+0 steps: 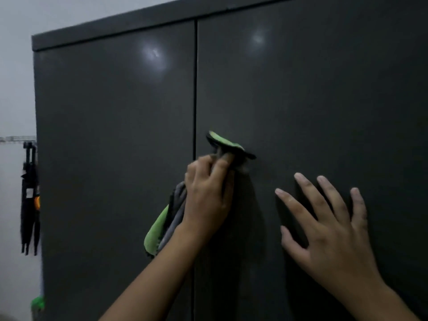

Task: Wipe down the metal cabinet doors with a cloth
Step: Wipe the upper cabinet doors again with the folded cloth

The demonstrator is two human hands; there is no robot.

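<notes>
Doors of a dark grey metal cabinet (115,135) fill the head view, both shut, with a narrow vertical seam (195,89) between them. The left hand (207,195) has its grip curled round a bunched green-and-grey cloth (225,142) and presses it against the right door (324,100), just at 3 o'clock of the seam. One green fold sticks out at 12 o'clock of the fingers, and the rest hangs at 7 o'clock beside the wrist. The right hand (333,230), at 4 o'clock of the cloth, has an open grip, fingers straight and spread flat on the right door. At 9 o'clock of the cabinet a black hanging object (29,193) with an orange patch shows against the pale wall (16,89).
</notes>
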